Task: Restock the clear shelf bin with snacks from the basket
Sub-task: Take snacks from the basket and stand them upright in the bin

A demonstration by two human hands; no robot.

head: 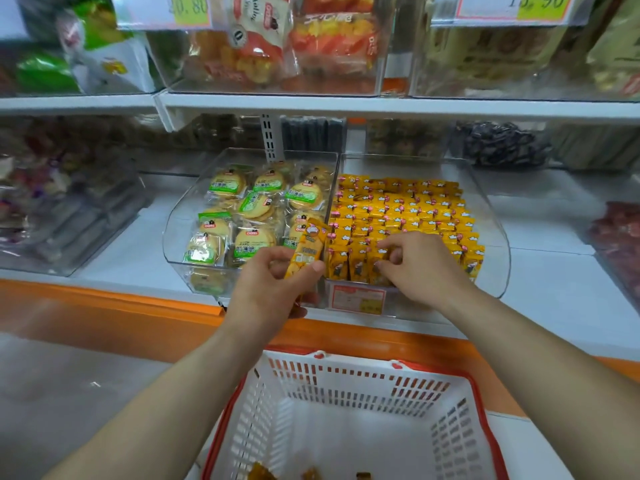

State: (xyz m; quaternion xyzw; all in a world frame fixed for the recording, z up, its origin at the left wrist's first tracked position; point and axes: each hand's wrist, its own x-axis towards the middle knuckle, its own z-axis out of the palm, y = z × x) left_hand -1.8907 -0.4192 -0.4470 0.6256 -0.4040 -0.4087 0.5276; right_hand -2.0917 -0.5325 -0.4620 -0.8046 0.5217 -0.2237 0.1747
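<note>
Head view: left hand (273, 285) pinched one yellow snack packet (306, 249) between thumb and fingers, packet upright and tilted slightly, held at the front edge of the clear shelf bin (491, 216), right at the divider between its two sections. Right hand (415, 265) reached into the right section, fingers curled narrow on the front row of yellow packets (398, 216); whether it actually gripped one, could not tell. That section was packed with rows of the same yellow packets standing on edge, nearly full. Left section held round biscuit packs (249, 209) with green labels, loosely piled. A red-and-white price label (356, 299) sat on the bin's front wall below the right hand. Bin rested on a white shelf (554, 289) with an orange front strip. The basket (346, 410), white mesh with red rim, sat below and in front of the bin, between the forearms; only a few small yellow-brown packets (261, 472) lay on its bottom at the near edge, partly cut off by the frame. Upper shelf carried other clear bins of bagged snacks, blurred, with yellow price tags (192, 8) above them.
</note>
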